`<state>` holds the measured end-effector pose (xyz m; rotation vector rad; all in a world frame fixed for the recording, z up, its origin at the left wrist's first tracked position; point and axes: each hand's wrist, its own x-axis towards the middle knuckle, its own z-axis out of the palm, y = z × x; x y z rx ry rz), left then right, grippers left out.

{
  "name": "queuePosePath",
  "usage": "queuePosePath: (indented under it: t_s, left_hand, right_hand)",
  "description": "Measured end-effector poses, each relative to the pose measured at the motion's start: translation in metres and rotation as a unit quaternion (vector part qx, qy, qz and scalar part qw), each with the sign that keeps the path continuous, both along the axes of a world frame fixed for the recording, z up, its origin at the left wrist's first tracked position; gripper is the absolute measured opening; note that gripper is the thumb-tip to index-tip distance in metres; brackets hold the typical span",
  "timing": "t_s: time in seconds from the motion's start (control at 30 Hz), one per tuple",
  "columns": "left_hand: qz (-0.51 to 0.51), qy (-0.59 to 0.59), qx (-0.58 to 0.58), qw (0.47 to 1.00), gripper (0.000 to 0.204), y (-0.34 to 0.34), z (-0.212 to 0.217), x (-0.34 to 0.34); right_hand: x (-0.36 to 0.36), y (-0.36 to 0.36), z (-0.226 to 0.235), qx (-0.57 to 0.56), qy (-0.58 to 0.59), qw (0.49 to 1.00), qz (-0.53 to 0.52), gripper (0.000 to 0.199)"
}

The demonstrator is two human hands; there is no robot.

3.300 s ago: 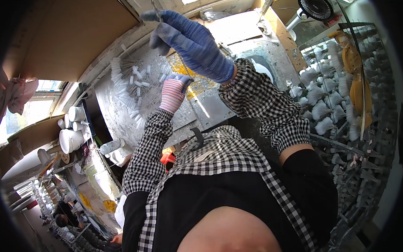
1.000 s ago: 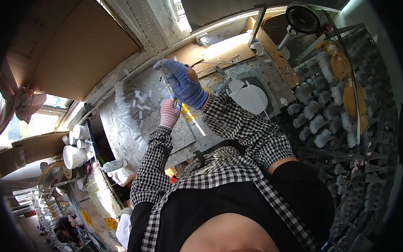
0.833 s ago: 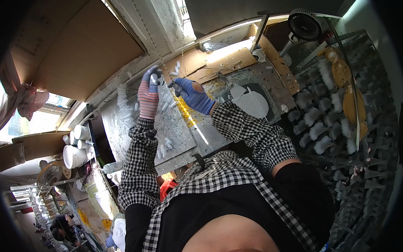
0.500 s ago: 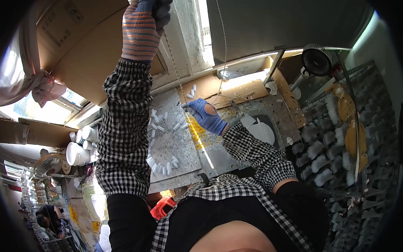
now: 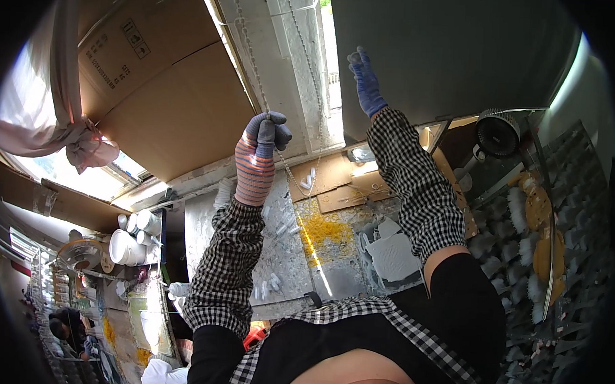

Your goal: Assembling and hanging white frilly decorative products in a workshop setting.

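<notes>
My left hand (image 5: 258, 153), in a striped glove with grey fingers, is closed around a beaded pull chain (image 5: 253, 61) hanging by the window frame. The chain's loop dips below that hand and rises again along the frame. My right hand (image 5: 367, 82), in a blue glove, is raised in front of a large dark grey blind or panel (image 5: 454, 55), near its left edge. Its fingers are stretched out and hold nothing that I can see; whether they touch the panel I cannot tell. Below lies a worktable (image 5: 208, 222) with small white tubes (image 5: 268, 286) on it, partly hidden by my left arm.
A cardboard sheet (image 5: 182, 99) covers the left window. White buckets (image 5: 127, 247) stand at left. A yellow-stained patch (image 5: 326, 233) and a grey-white plate (image 5: 392, 258) are on the table. A black fan (image 5: 497, 134) and racks of white tufted pieces (image 5: 516, 226) are at right.
My left hand has come down with the chain in its grip. My right hand has let go of the chain and risen to the panel's edge. The view has tilted upward.
</notes>
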<state>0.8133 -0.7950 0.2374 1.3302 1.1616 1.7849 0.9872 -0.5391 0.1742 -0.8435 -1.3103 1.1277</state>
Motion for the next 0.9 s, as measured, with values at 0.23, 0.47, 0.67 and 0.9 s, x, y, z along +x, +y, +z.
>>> queuePosePath:
  t_s: [0.23,0.47,0.67,0.9]
  left_hand:
    - [0.033,-0.008,-0.04,0.999,0.028,0.063,-0.022,-0.012]
    - [0.138,0.174,-0.021,0.975,0.023,0.185,-0.053,-0.062]
    - [0.234,0.399,-0.158,0.872,0.041,0.214,-0.058,-0.077]
    - [0.087,0.321,-0.14,0.933,0.044,0.209,-0.086,-0.072]
  right_hand:
    - [-0.096,-0.01,-0.005,0.027,-0.024,0.973,0.227,0.113]
    - [-0.124,-0.002,0.003,0.06,-0.116,0.991,0.041,0.107]
    - [-0.145,-0.002,-0.027,-0.04,-0.108,0.992,0.045,0.099]
    - [-0.133,-0.019,-0.065,-0.048,-0.109,0.991,0.06,0.082]
